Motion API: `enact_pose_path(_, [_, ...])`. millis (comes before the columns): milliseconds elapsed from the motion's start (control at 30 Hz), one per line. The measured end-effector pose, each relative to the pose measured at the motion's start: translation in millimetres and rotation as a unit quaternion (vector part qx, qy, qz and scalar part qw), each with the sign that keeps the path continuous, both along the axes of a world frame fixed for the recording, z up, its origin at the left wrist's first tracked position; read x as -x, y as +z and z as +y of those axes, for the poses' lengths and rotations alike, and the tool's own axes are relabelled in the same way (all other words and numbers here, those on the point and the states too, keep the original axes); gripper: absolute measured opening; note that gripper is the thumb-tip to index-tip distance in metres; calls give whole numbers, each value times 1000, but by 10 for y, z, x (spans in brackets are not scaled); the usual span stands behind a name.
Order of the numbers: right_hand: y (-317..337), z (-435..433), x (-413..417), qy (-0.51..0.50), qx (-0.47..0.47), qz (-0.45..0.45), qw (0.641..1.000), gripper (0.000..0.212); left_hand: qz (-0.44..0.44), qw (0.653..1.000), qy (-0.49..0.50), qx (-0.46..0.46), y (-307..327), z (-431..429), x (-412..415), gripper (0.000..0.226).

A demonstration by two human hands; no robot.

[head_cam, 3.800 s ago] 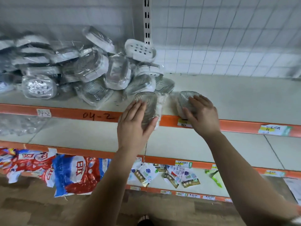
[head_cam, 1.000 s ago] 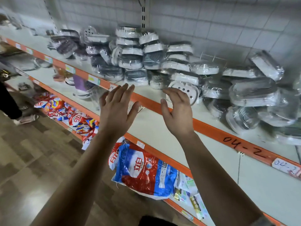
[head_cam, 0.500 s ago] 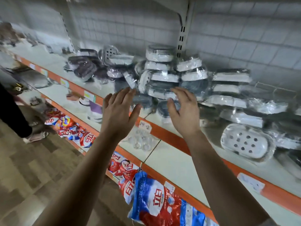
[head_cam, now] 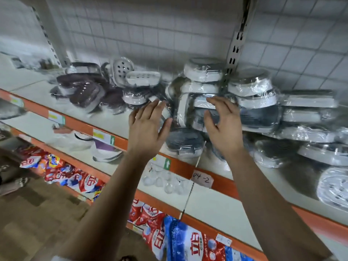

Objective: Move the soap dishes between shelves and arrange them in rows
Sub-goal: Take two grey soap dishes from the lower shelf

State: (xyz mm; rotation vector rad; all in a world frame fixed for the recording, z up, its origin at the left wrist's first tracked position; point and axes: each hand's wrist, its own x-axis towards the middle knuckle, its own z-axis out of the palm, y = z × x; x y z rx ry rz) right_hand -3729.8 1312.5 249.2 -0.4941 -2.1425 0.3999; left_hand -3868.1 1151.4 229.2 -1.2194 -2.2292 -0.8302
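Fingers (head_cam: 156, 108) on both hands are spread and nearly straight, holding nothing. The left hand (head_cam: 146, 129) and right hand (head_cam: 224, 129) are raised side by side in front of the middle of the heap of wrapped dishes (head_cam: 203, 72) on the upper shelf (head_cam: 37, 91). The right fingertips lie over the film of one pack; motion blur hides whether they touch it.

Half a second ago both hands were short of the heap, and now they have closed in on either side of one stack. A few seconds back they were setting two dishes down at the near edge, further right along this shelf. I take it that pair is placed and this reach is for the next pair. Most of the stock is unsorted, so the job looks far from done.

The dishes are ovals. Most lie flat in stacks, with the long axis running left to right along the shelf. The pack between the hands (head_cam: 180, 108) seems to stand on edge and lean. A bare white dish (head_cam: 122, 69) far left is propped almost upright, its holed face toward the camera. A dark dish (head_cam: 184, 142) lies flat at the near edge, below the hands.
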Motion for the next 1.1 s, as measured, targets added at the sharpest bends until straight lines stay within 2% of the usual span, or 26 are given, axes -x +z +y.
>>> enact_pose_path(233, [-144, -388, 569, -95, 17, 4, 995, 37, -15, 996, -92, 7, -165, -117, 957, 53])
enact_pose_path(400, [-368, -694, 705, -180, 8, -4, 984, 40, -35, 986, -159, 45, -342, -177, 1262, 56])
enact_pose_path(600, [-649, -1011, 736, -318, 17, -76, 945, 49, -3, 979, -198, 55, -499, -152, 1350, 52])
enact_pose_path(700, [-693, -1099, 776, -379, 60, -174, 907, 65, 3, 976, -210, 59, -551, -129, 1306, 51])
enact_pose_path(767, [-725, -1097, 784, -386, 83, -219, 892, 68, 1, 975, -213, 60, -558, -121, 1280, 51])
enact_pose_path(900, [-771, -1079, 775, -376, 65, -183, 906, 66, 0, 974, -218, 68, -573, -142, 1269, 52])
enact_pose_path(1000, [-826, -1081, 791, -374, 63, -198, 904, 74, -4, 974, -214, 73, -601, -178, 1256, 52])
enact_pose_path(1100, [-895, -1063, 778, -367, 41, -182, 911, 73, -8, 973, -220, 73, -645, -214, 1201, 52])
